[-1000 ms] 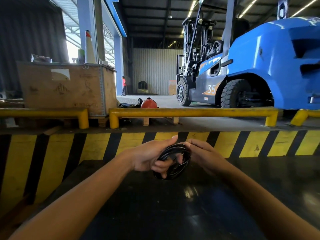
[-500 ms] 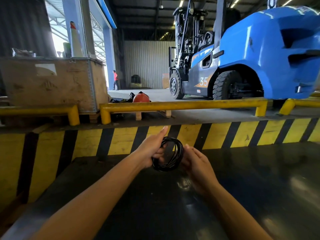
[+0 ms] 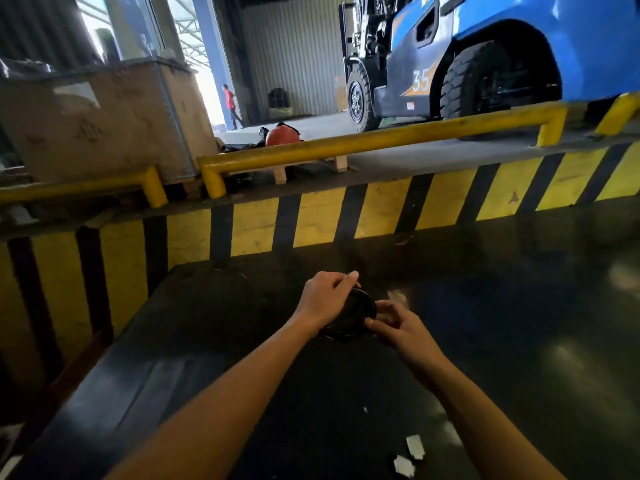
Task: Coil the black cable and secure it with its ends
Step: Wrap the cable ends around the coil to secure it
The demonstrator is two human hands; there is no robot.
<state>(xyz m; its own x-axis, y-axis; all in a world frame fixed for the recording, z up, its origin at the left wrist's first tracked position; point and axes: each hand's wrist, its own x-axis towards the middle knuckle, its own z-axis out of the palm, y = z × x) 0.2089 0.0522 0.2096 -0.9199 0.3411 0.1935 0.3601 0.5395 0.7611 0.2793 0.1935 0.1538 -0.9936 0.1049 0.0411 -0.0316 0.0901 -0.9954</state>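
The black cable (image 3: 353, 320) is wound into a small round coil, held low over the dark glossy surface (image 3: 519, 341). My left hand (image 3: 325, 299) grips the coil's upper left side, fingers curled over it. My right hand (image 3: 398, 323) pinches the coil's right edge with thumb and fingertips. The cable's ends are hidden between my hands.
A yellow-and-black striped kerb (image 3: 346, 220) runs across ahead, with yellow guard rails (image 3: 381, 140) on it. Behind stand a blue forklift (image 3: 485, 53), a large wooden crate (image 3: 104, 123) and an orange helmet (image 3: 280, 135). White paper scraps (image 3: 412, 452) lie near me. A person in red (image 3: 230, 105) walks far off.
Both hands have lowered the coil toward the dark surface and turned it flatter. My view has tilted downward and to the right.
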